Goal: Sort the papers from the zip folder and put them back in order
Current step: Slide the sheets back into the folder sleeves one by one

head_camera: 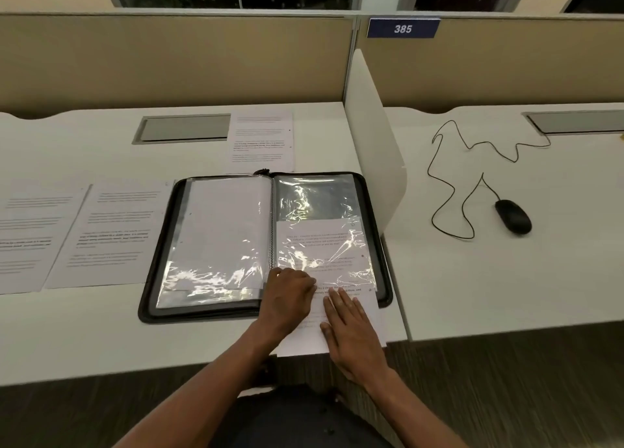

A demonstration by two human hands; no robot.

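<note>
**Inspector:** Your zip folder lies open flat on the surface, spine running away from you. One printed sheet is part-way into the clear sleeve on the right-hand page; its near end still sticks out over the folder's edge and past the edge of the surface. Three more sheets wait outside: two to the left of the folder and one behind it.

**Operator:** And my hands?

**Inspector:** Your left hand sits at the sleeve's mouth near the spine, fingers curled; it appears to hold the plastic, though I cannot tell whether it pinches or only presses. Your right hand lies flat on the exposed paper, fingers straight and together, gripping nothing.

**Operator:** So which step is this?

**Inspector:** Re-filing, by my judgement, with most of the task outstanding. The next move calls for you to keep the sleeve mouth held apart and slide the sheet straight away from you until it seats fully. Push evenly; a skewed push would likely crumple it against the wrinkled plastic.
</note>
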